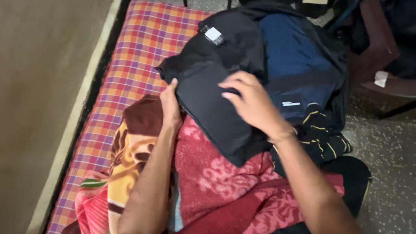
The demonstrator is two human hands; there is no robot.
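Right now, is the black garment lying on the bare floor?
No, the black garment lies on a pile of clothes and a red blanket on the bed, under both hands.

Folded garment [216, 102] on blanket [211, 178]; clothes pile [300, 64] right; mattress [133, 54] beneath.

A small rectangular tag [213, 35], white with a dark striped edge, lies on the black garment [216, 93] near its far end, tilted. To the right of that garment, a small white printed mark [291, 103] sits low on the blue cloth [295, 60]. No packages, signs or screens show.
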